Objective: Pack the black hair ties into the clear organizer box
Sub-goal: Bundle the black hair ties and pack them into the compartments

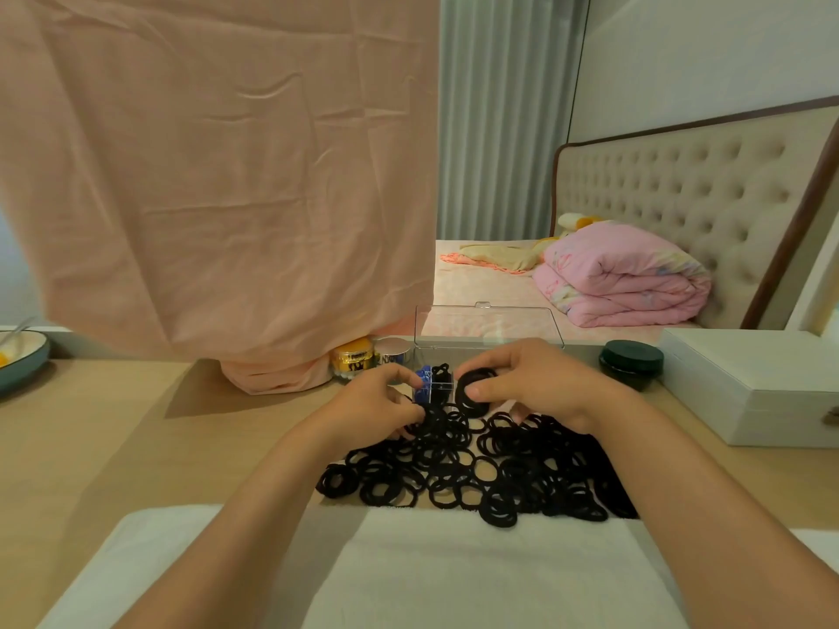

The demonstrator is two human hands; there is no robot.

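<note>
A broad heap of black hair ties [476, 469] sprawls over the table [136, 447] and onto a white towel [454, 574]. Just behind it stands the clear box [488, 331], lid up, with a few ties already in one compartment. The right hand [535, 383] pinches a small bundle [476, 392] beside the box, while the left hand [377, 401] curls its fingers on ties at the heap's far edge. The loops look soft, light and springy, and likely to snag on each other. They seem best stacked and pinched across the rim.
</note>
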